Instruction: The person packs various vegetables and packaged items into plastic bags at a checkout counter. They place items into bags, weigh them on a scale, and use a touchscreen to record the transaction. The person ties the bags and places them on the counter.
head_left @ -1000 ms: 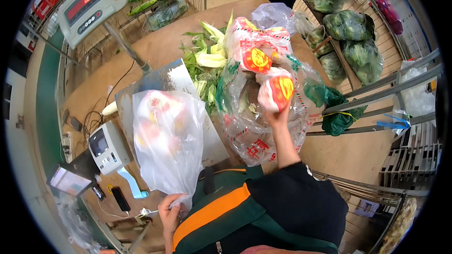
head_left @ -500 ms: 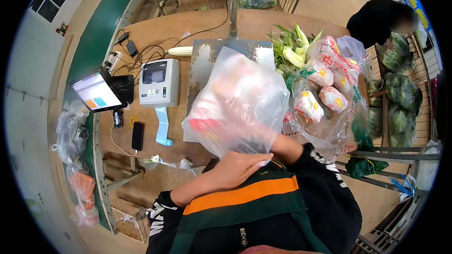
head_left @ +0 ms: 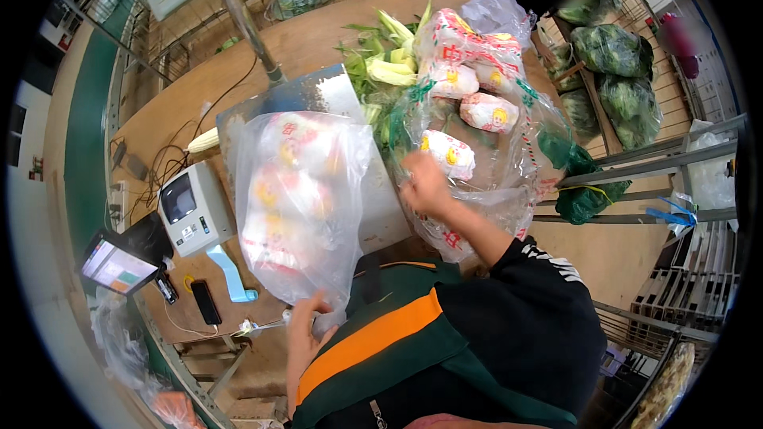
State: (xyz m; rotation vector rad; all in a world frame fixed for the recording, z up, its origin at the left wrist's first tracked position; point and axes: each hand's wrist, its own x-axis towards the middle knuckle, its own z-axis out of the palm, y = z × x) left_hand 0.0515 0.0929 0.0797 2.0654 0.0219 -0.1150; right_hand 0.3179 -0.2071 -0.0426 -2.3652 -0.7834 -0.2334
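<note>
Sitting on the metal scale plate [head_left: 381, 218], a cloudy plastic bag [head_left: 266, 246] held several wrapped bundles [head_left: 306, 139], its near end bunched in the left hand [head_left: 308, 326]. The right hand [head_left: 424, 184] was curled up by another bundle [head_left: 453, 157] in the big clear bag [head_left: 517, 200], no telling if gripping anything. More lay in there.

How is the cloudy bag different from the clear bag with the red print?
The cloudy bag is milky; the clear bag is see-through, with red and green print. The cloudy bag lies on the metal plate, the clear bag beside it on the table. The cloudy bag is gathered at the left hand; the clear bag is spread open. Both hold wrapped bundles.
</note>
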